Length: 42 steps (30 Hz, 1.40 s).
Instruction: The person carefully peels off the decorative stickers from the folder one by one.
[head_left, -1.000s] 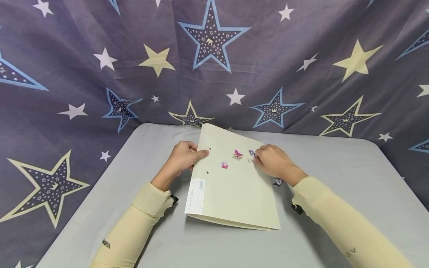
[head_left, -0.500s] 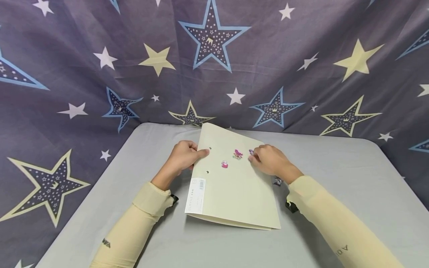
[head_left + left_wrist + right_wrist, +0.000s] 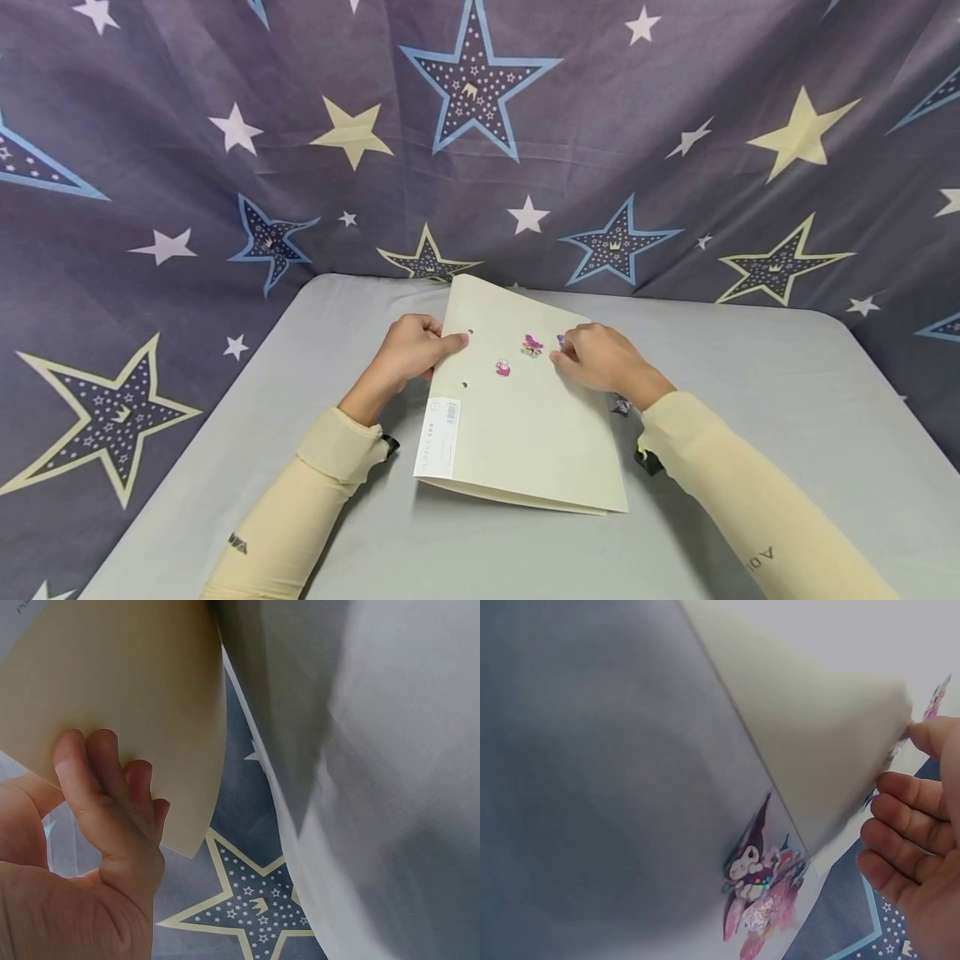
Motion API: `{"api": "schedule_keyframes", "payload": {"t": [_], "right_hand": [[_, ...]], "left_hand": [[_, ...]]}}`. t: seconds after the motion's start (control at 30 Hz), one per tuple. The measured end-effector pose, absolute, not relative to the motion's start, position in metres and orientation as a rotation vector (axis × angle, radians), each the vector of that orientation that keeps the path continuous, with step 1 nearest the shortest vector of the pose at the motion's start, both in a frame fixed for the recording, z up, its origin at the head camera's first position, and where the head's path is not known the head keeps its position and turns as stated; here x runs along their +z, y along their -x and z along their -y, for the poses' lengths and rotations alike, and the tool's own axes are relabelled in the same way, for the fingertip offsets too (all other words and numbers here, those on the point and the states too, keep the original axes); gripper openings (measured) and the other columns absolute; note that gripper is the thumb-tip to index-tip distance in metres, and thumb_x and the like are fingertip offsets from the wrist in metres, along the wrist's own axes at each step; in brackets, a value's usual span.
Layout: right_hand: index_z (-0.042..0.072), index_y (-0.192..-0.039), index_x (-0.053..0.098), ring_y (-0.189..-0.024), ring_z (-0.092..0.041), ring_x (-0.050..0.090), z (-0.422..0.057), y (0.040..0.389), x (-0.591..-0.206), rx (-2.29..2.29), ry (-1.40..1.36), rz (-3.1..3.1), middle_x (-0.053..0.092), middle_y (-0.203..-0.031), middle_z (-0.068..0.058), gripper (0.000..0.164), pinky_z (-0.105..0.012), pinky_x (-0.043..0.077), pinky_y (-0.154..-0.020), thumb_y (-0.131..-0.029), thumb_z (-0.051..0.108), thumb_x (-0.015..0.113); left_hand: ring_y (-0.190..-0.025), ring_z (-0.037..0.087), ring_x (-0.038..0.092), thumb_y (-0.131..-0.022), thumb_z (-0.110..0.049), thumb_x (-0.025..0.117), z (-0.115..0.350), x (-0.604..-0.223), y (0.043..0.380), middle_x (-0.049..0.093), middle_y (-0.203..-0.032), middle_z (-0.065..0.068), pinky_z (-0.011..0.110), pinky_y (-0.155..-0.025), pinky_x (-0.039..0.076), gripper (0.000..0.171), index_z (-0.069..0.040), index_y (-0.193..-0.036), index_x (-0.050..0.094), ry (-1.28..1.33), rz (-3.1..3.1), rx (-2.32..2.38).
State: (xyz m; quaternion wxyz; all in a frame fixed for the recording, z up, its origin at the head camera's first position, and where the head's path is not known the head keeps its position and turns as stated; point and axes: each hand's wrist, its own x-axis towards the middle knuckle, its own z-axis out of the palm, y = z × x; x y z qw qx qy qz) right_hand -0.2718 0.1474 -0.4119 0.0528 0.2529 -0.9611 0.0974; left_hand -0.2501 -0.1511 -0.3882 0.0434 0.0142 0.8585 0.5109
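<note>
A cream file folder [image 3: 525,433] with a white label along its left edge tilts over the bed-like surface. My left hand [image 3: 412,346] pinches its left edge, thumb on the front cover and fingers behind, as the left wrist view [image 3: 112,810] of the hand shows. My right hand [image 3: 603,358] is at the folder's right side, fingers curled and thumb touching the cover by a purple sticker [image 3: 561,340], mostly hidden by the hand. A magenta sticker [image 3: 532,345] and a pink-and-white sticker [image 3: 502,367] lie on the cover left of that hand.
A grey cloth-covered surface [image 3: 720,433] lies under the folder. On it, right of the folder, is a dark sticker [image 3: 621,406], seen closer in the right wrist view as a white figure in a pointed hat. A star-patterned curtain [image 3: 480,183] hangs behind.
My right hand has slid slightly left over the cover, its thumb now covering the faint clear spot seen earlier and more of the purple sticker. My left hand and the folder have stayed put.
</note>
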Motion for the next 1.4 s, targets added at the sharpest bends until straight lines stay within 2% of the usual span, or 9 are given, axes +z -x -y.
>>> {"api": "schedule_keyframes", "payload": {"t": [0.2,0.5,0.7,0.9,1.07,1.4], "right_hand": [[0.017,-0.07,0.053,-0.063,-0.016,0.047,-0.146,0.272,-0.411,0.319,-0.761,2.931,0.05,-0.066,0.002,0.026,-0.032,0.039,-0.059,-0.092,0.032,0.055],[0.016,-0.068,0.053,-0.055,-0.013,0.044,-0.142,0.272,-0.408,0.514,-0.736,2.941,0.049,-0.06,0.003,0.02,-0.028,0.037,-0.053,-0.087,0.017,0.054],[0.015,-0.063,0.042,-0.047,-0.012,0.031,-0.139,0.271,-0.405,0.71,-0.638,3.013,0.035,-0.052,0.003,0.026,-0.027,0.029,-0.048,-0.087,0.014,0.051],[0.015,-0.059,0.037,-0.046,-0.011,0.027,-0.141,0.274,-0.407,0.849,-0.589,3.016,0.032,-0.05,0.003,0.032,-0.025,0.027,-0.046,-0.087,0.013,0.051],[0.015,-0.058,0.039,-0.046,-0.012,0.031,-0.143,0.275,-0.408,0.884,-0.575,3.006,0.035,-0.05,0.003,0.032,-0.024,0.026,-0.045,-0.088,0.015,0.053],[0.013,-0.063,0.053,-0.052,-0.014,0.041,-0.149,0.272,-0.402,0.928,-0.578,2.99,0.048,-0.056,0.001,0.024,-0.028,0.034,-0.05,-0.087,0.016,0.054]], "left_hand": [[-0.055,0.025,0.065,-0.08,-0.037,0.075,0.151,-0.388,0.25,0.068,-0.07,0.011,0.048,-0.053,0.055,0.036,-0.003,-0.086,0.063,-0.043,-2.618,1.562],[-0.052,0.024,0.064,-0.081,-0.037,0.074,0.151,-0.387,0.25,0.067,-0.069,0.01,0.05,-0.055,0.055,0.036,-0.003,-0.084,0.063,-0.048,-2.631,1.55],[-0.053,0.024,0.064,-0.08,-0.036,0.075,0.151,-0.387,0.249,0.067,-0.07,0.011,0.05,-0.055,0.055,0.036,-0.003,-0.084,0.063,-0.045,-2.626,1.551],[-0.053,0.024,0.064,-0.08,-0.036,0.075,0.151,-0.387,0.249,0.067,-0.07,0.01,0.048,-0.053,0.055,0.035,-0.003,-0.085,0.063,-0.052,-2.627,1.556],[-0.052,0.024,0.063,-0.08,-0.036,0.075,0.151,-0.387,0.249,0.067,-0.069,0.01,0.048,-0.052,0.055,0.035,-0.003,-0.084,0.063,-0.053,-2.63,1.56],[-0.052,0.024,0.064,-0.08,-0.036,0.075,0.151,-0.388,0.25,0.067,-0.069,0.011,0.046,-0.051,0.055,0.035,-0.003,-0.084,0.063,-0.052,-2.628,1.569]]}}
